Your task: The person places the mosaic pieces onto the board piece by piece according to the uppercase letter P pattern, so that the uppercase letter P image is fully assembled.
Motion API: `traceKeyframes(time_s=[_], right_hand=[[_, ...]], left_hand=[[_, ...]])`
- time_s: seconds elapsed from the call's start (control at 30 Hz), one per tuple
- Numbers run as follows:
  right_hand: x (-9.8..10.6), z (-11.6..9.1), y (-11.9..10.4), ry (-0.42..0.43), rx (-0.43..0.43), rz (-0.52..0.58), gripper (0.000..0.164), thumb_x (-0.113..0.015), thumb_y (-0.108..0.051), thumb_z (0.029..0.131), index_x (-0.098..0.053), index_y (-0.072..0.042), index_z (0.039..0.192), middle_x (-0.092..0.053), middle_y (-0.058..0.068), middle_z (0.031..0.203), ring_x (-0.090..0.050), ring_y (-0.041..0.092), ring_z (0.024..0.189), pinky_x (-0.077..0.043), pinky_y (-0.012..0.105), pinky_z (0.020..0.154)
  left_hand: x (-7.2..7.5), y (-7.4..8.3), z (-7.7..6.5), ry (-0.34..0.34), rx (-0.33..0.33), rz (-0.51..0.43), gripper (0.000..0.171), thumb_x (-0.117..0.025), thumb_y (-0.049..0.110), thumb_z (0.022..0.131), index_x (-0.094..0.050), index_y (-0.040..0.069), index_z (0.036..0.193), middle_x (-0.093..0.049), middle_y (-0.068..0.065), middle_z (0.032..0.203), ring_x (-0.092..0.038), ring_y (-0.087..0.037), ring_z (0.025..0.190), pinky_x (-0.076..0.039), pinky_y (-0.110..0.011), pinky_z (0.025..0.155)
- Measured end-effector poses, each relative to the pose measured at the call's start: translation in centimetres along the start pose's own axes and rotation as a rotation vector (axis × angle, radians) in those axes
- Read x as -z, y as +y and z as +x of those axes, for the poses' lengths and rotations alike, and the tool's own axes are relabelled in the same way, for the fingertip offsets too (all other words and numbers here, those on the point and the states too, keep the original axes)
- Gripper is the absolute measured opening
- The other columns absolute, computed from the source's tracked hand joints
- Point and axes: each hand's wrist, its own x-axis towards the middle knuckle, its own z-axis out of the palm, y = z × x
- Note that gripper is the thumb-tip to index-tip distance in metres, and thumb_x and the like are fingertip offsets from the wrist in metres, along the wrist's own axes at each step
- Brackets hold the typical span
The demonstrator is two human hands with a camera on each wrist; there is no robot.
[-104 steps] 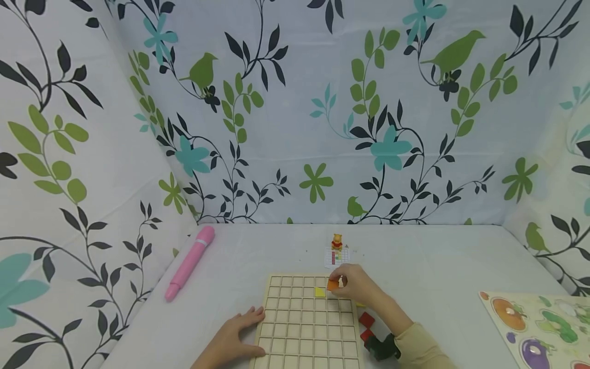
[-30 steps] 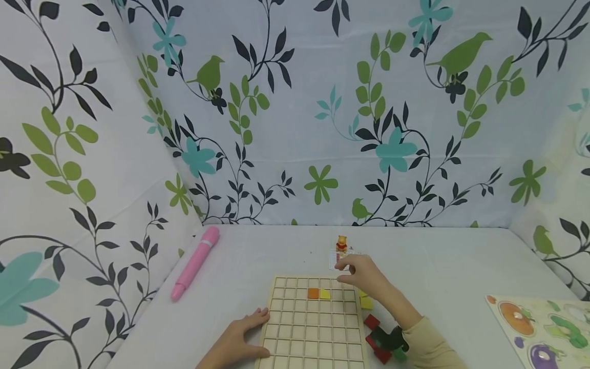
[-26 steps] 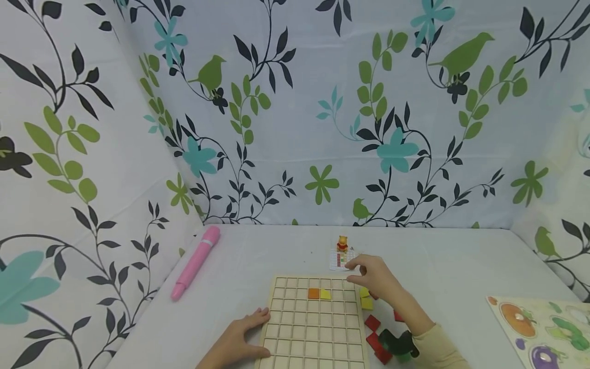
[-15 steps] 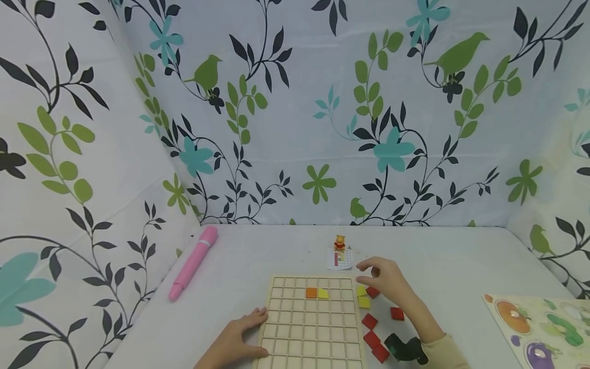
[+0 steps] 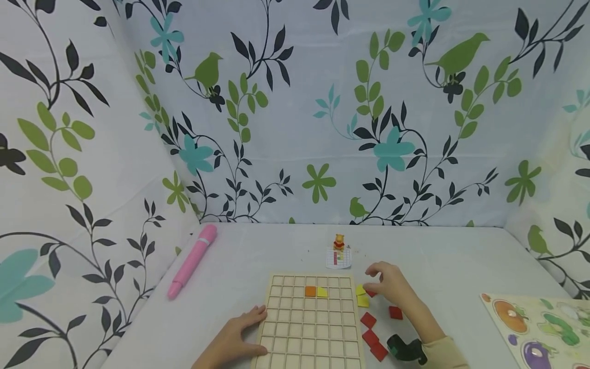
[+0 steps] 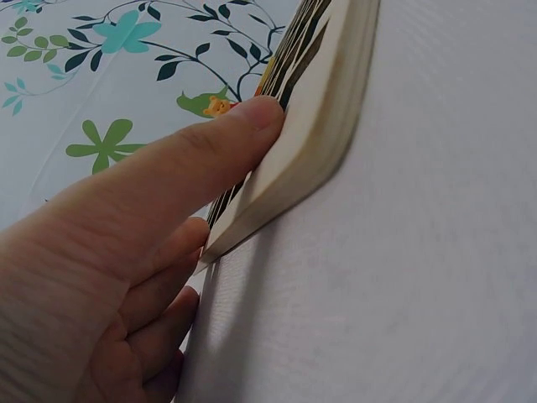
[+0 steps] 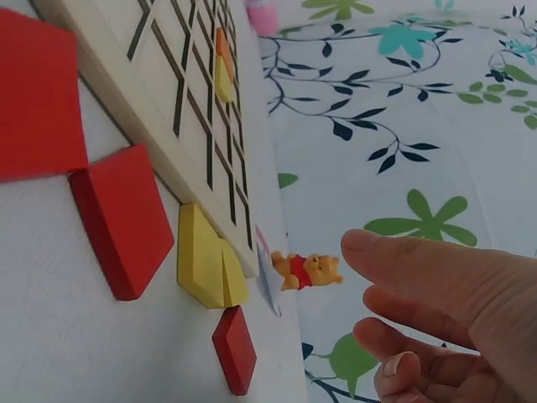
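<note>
A wooden grid board (image 5: 295,333) lies on the table. An orange tile (image 5: 311,291) and a yellow tile (image 5: 322,292) sit side by side in its second row. My left hand (image 5: 237,335) rests along the board's left edge; the left wrist view shows its thumb (image 6: 252,117) on the rim. Beyond the board's right edge, my right hand (image 5: 392,284) hovers with loosely bent fingers and holds nothing. Nearest to it are loose yellow tiles (image 5: 363,301) and a red tile (image 7: 235,351), partly covered by the fingers in the head view.
More red tiles (image 5: 370,337) lie right of the board, near a dark object (image 5: 405,349) at the right sleeve. A small bear figurine (image 5: 338,242) and a gridded card (image 5: 338,258) stand behind it. A pink stick (image 5: 192,261) lies left, a vegetable picture board (image 5: 534,328) right.
At first my right hand held the orange tile; now that tile lies left of the yellow one. The emptied hand has moved right, off the board, uncovering the card. My left hand stays put.
</note>
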Motion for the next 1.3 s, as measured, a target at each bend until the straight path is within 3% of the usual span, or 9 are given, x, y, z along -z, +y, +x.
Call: traceKeyframes(time_s=[0.2, 0.5, 0.8, 1.3], right_hand=[[-0.2, 0.1, 0.7, -0.029, -0.037, -0.031, 0.027, -0.076, -0.011, 0.07, -0.062, -0.002, 0.091, -0.056, 0.007, 0.084, -0.048, 0.021, 0.073, -0.047, 0.03, 0.06], [-0.8, 0.3, 1.4, -0.105, -0.104, -0.089, 0.036, -0.08, -0.017, 0.065, -0.057, -0.002, 0.089, -0.053, 0.005, 0.078, -0.048, 0.018, 0.069, -0.047, 0.03, 0.058], [-1.7, -0.2, 1.8, -0.122, -0.12, -0.078, 0.027, -0.077, -0.01, 0.067, -0.056, -0.004, 0.081, -0.049, 0.003, 0.068, -0.045, 0.016, 0.062, -0.043, 0.028, 0.053], [-1.7, -0.3, 2.0, -0.162, -0.122, -0.06, 0.023, -0.075, -0.005, 0.068, -0.057, -0.003, 0.08, -0.048, 0.002, 0.067, -0.044, 0.016, 0.061, -0.043, 0.028, 0.052]], left_hand=[[0.0, 0.0, 0.2, 0.011, -0.032, -0.005, 0.075, -0.071, 0.048, 0.067, -0.052, 0.003, 0.124, -0.044, -0.008, 0.132, -0.036, -0.031, 0.122, -0.027, -0.051, 0.095], [0.2, 0.1, 0.2, 0.008, 0.001, -0.011, 0.076, -0.071, 0.048, 0.066, -0.052, 0.004, 0.124, -0.044, -0.006, 0.132, -0.035, -0.03, 0.122, -0.027, -0.052, 0.095], [0.1, 0.4, 0.0, -0.006, 0.005, 0.009, 0.076, -0.071, 0.048, 0.066, -0.051, 0.004, 0.125, -0.043, -0.008, 0.133, -0.035, -0.031, 0.122, -0.027, -0.051, 0.095], [0.0, 0.3, 0.0, -0.002, 0.008, 0.028, 0.076, -0.071, 0.049, 0.067, -0.051, 0.004, 0.125, -0.043, -0.007, 0.133, -0.036, -0.03, 0.122, -0.027, -0.052, 0.095]])
